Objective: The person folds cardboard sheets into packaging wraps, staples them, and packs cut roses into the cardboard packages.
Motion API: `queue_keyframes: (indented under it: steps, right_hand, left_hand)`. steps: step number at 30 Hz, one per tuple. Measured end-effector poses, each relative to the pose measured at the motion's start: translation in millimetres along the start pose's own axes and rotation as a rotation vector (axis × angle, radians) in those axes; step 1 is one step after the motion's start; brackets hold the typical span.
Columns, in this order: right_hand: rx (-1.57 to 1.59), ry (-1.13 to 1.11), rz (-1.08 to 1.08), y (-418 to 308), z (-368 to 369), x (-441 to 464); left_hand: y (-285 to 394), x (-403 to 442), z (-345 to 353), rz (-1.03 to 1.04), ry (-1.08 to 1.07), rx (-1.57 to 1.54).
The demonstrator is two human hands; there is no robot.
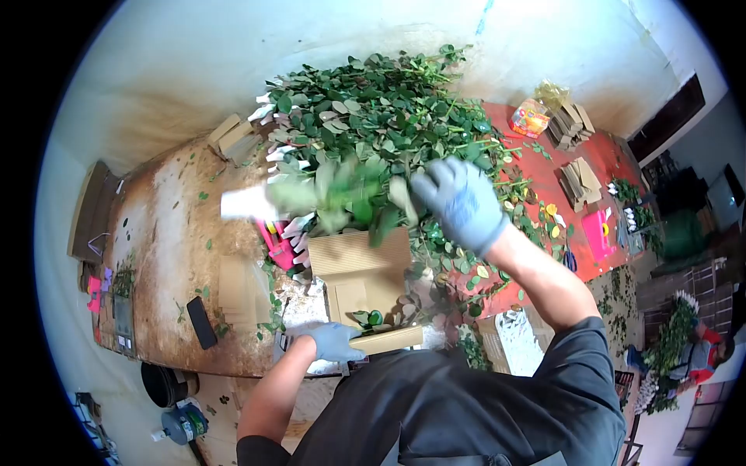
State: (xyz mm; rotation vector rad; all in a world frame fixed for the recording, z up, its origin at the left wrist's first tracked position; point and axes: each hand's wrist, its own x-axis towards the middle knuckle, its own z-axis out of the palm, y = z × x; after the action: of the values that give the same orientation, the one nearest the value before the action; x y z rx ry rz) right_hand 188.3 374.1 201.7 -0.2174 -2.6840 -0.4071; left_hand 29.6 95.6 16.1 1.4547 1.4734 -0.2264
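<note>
My gloved right hand [460, 203] is raised over the table, its fingers closed round a leafy flower stem [342, 194]. At the stem's left end is a white-covered head [249, 203]; stem and leaves are smeared by motion. Below it stands an open cardboard box [365, 260] with a corrugated inner face and some leaves inside. My gloved left hand [336, 342] grips the near left edge of this box, thumb and fingers partly hidden. Behind the box lies a large pile of leafy stems [373, 116], white-covered heads pointing left.
A phone [202, 322] and stacked cardboard [237, 287] lie left on the worn table. A pink tool [278, 247] sits beside the box. Folded cardboard [580, 183], scissors [570, 260] and a pink item [597, 234] lie on the red surface. Another person [703, 353] holds greenery far right.
</note>
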Motion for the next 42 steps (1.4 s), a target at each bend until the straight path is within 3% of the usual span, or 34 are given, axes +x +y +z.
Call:
queue_keyframes:
  steps: [2, 5, 7, 11, 15, 17, 19, 20, 23, 25, 26, 27, 29, 31, 32, 34, 36, 42]
  right_hand:
    - [-0.001, -0.168, -0.094, -23, -5, -28]
    - [-0.053, -0.223, -0.131, -42, -8, -53]
    - [-0.084, -0.041, 0.008, -19, -4, -45]
    - [-0.055, -0.133, 0.152, 37, 41, -30]
    - [0.139, -0.196, -0.049, -26, 32, -43]
    - [0.289, -0.386, -0.058, -60, 46, -70]
    - [0.366, -0.488, -0.113, -71, 71, -98]
    - [0.406, -0.555, -0.111, -75, 89, -115]
    - [0.441, -0.809, -0.031, -79, 128, -145]
    - [0.533, -0.811, 0.041, -78, 139, -153]
    - [0.395, -1.068, 0.004, -79, 141, -146]
    - [0.294, -0.963, 0.017, -84, 138, -148]
    - [0.033, -1.076, 0.017, -99, 144, -140]
    - [0.117, -0.964, 0.127, -113, 131, -121]
    - [0.345, -0.975, 0.042, -106, 96, -89]
    - [0.41, -0.823, -0.091, -129, 104, -81]
    - [0.581, -0.702, -0.073, -152, 131, -75]
    - [0.685, -0.73, -0.212, -179, 193, -82]
  left_hand:
    - [-6, 0, 8, -0.001, -0.002, 0.032]
    - [-12, 4, 18, 0.058, 0.137, -0.023]
    - [3, -2, -1, -0.002, 0.019, 0.037]
    - [-2, -1, 0, 0.072, 0.051, 0.052]
    - [4, -7, -4, 0.04, 0.042, -0.005]
    - [1, -6, 1, 0.04, 0.075, 0.005]
    - [16, -9, -13, -0.073, -0.053, 0.174]
    - [2, -3, -2, 0.017, 0.028, 0.119]
    - [-3, -3, 3, 0.034, 0.065, 0.009]
    - [-2, 0, 3, 0.0, 0.023, -0.017]
    - [-3, 1, 2, -0.009, -0.011, -0.019]
    - [-2, 0, 2, -0.022, -0.013, -0.026]
    - [1, -2, -1, -0.008, -0.01, -0.024]
    - [4, -4, -5, -0.027, -0.034, -0.04]
    - [7, -4, -7, -0.043, -0.052, -0.056]
    - [8, -5, -8, -0.036, -0.05, -0.054]
    - [7, -4, -7, -0.033, -0.048, -0.049]
    - [-2, -3, 0, 0.032, -0.017, -0.101]
